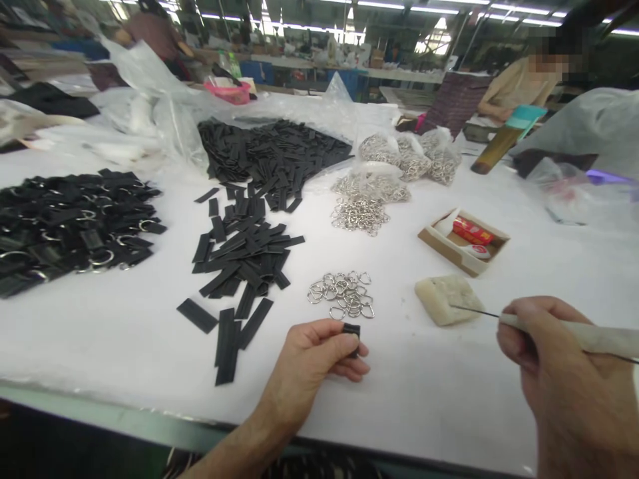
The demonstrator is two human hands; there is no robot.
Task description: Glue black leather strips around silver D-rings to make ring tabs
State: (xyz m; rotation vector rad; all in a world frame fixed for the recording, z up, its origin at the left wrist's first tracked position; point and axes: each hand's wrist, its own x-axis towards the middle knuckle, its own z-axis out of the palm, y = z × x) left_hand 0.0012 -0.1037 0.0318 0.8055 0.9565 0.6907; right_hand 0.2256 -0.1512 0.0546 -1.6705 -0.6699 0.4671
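Note:
My left hand (322, 356) pinches a small folded black strip (352, 329) between thumb and fingers. Just beyond it lies a small heap of metal D-rings (344, 293). My right hand (554, 366) is closed around the pale handle of a thin-rod tool (589, 337). The rod's tip meets a yellowish-white block (444, 301), whose material I cannot make out. To the left, loose black strips (244, 259) are scattered flat and overlapping. Whether a ring sits inside the folded strip is hidden by my fingers.
Black strips with rings attached (74, 223) form a pile at the left. A larger strip pile (274, 153), bagged rings (409, 156) and a small open box (464, 243) stand farther back. A person (519, 86) sits across the table at the right.

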